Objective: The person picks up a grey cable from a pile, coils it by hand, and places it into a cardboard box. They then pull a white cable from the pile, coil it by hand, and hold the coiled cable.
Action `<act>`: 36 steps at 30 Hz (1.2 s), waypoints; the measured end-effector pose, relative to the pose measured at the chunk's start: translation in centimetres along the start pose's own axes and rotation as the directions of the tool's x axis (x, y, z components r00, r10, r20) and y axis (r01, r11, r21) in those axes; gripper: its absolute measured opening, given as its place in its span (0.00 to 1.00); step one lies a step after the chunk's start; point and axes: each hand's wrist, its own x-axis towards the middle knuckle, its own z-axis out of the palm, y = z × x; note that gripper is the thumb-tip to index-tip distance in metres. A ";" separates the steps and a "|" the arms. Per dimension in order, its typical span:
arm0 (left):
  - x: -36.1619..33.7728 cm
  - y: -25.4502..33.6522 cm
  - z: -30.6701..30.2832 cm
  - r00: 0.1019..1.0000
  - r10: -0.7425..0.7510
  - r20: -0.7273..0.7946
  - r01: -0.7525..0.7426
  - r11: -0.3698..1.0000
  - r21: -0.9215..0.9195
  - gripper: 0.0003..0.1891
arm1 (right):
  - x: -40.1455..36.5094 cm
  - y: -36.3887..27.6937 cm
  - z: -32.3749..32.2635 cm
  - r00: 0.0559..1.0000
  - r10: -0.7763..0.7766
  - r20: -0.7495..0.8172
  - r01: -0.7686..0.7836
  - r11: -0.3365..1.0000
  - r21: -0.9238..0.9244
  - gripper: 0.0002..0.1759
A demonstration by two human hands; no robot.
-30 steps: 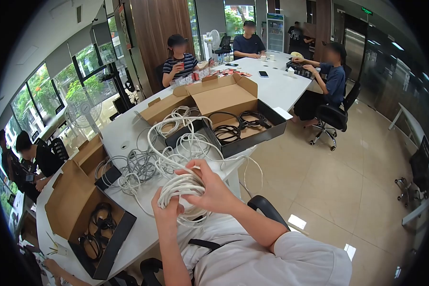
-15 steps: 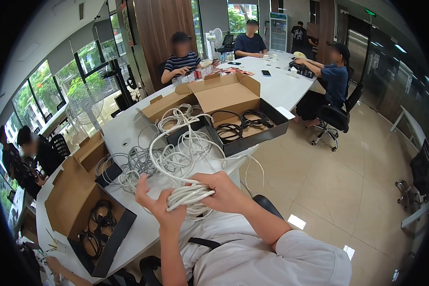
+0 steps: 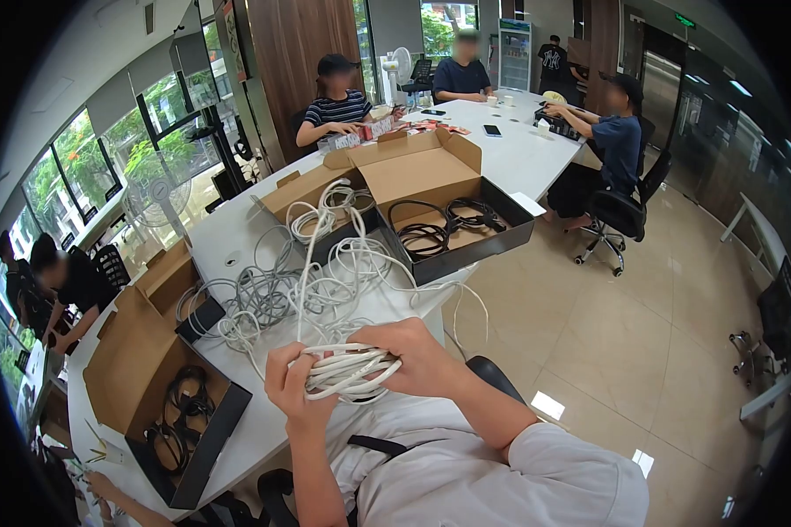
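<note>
A coil of white cable (image 3: 351, 372) hangs between my two hands, close to my body at the table's edge. My left hand (image 3: 295, 383) is closed around the coil's left side, its fingers curled in. On the other side my right hand (image 3: 413, 353) grips the coil, thumb and fingers wrapped round the loops. One strand of the cable runs up from my left hand toward a bundle in the box behind. Loose grey and white cables (image 3: 268, 294) lie tangled on the table just beyond my hands.
An open box (image 3: 479, 259) with coiled black cables stands beyond the tangle, and another open box (image 3: 228, 413) with black cables is at the left. The white table (image 3: 228, 230) stretches away to seated people. An office chair (image 3: 620, 206) stands at the right.
My left hand's spread fingers have curled in around the coil. The strand leading up from it has gone from a wide curve to a nearly straight line.
</note>
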 end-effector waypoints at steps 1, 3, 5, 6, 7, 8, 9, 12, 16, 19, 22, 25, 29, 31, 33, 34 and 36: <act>-0.2 0.1 0.7 0.993 -0.055 -0.105 0.044 0.993 -0.107 0.18 | 0.0 -0.3 0.0 1.000 -0.001 -0.008 0.001 1.000 -0.012 0.16; 0.0 0.5 1.3 0.965 -0.145 -0.217 0.103 0.976 -0.194 0.19 | 0.0 -0.3 0.2 0.999 0.006 -0.037 -0.005 1.000 0.018 0.16; 1.0 1.4 0.8 0.959 -0.209 -0.192 0.186 0.974 -0.133 0.19 | 0.0 0.2 0.8 0.997 0.024 -0.079 -0.016 0.995 0.101 0.17; 1.5 1.9 0.4 0.957 -0.248 -0.153 0.236 0.968 -0.090 0.19 | 0.0 0.1 0.8 0.995 -0.005 -0.100 0.012 0.997 0.071 0.16; 2.2 2.7 -0.2 0.950 -0.307 -0.064 0.306 0.952 -0.021 0.18 | -0.1 0.1 0.7 0.992 -0.036 -0.120 0.041 0.998 0.042 0.16; 2.6 3.1 -0.5 0.929 -0.370 0.022 0.368 0.928 0.055 0.17 | -0.1 0.0 0.7 0.988 -0.065 -0.139 0.068 0.998 0.012 0.16; 2.5 2.8 -0.8 0.926 -0.358 0.123 0.359 0.933 0.016 0.16 | -0.2 -0.2 0.7 0.986 -0.068 -0.150 0.075 0.996 0.038 0.16; 2.1 2.0 -1.6 0.854 -0.379 0.356 0.452 0.879 -0.150 0.12 | -0.3 -0.5 0.8 0.979 -0.087 -0.185 0.106 0.990 0.092 0.15; 0.8 2.1 -2.8 0.695 -0.464 0.549 0.686 0.655 -0.317 0.09 | -0.1 -0.3 0.4 0.968 -0.119 -0.219 0.146 0.983 0.111 0.14; 0.5 1.9 -3.0 0.689 -0.404 0.601 0.698 0.593 -0.402 0.11 | 0.0 -0.5 0.2 0.967 -0.132 -0.220 0.150 0.986 0.069 0.14; 0.8 3.0 -2.9 0.671 -0.482 0.564 0.736 0.528 -0.425 0.13 | 0.1 -0.4 0.3 0.962 -0.134 -0.239 0.150 0.987 0.052 0.14; -0.1 3.1 -1.9 0.699 -0.575 0.425 0.715 0.585 -0.384 0.14 | 0.1 -0.1 0.8 0.953 -0.099 -0.285 0.121 0.991 0.060 0.14; -0.6 4.1 0.2 0.626 -0.701 0.342 0.720 0.351 -0.599 0.13 | 0.1 0.2 0.9 0.945 -0.019 -0.328 0.042 0.997 0.063 0.15; 0.0 4.7 0.6 0.593 -0.719 0.363 0.721 0.274 -0.637 0.13 | -0.1 0.3 0.7 0.942 -0.021 -0.335 0.038 0.998 0.044 0.15; 0.2 4.6 0.4 0.574 -0.677 0.461 0.749 0.206 -0.629 0.14 | -0.2 0.4 0.5 0.944 -0.015 -0.330 0.032 0.998 0.046 0.15; 0.1 4.0 -0.2 0.564 -0.620 0.545 0.779 0.182 -0.600 0.16 | -0.2 0.5 0.4 0.947 -0.009 -0.322 0.029 0.998 0.058 0.15; -0.2 3.1 -0.9 0.619 -0.476 0.625 0.759 0.157 -0.632 0.19 | 0.0 0.7 0.2 0.959 0.019 -0.283 0.022 0.990 0.140 0.15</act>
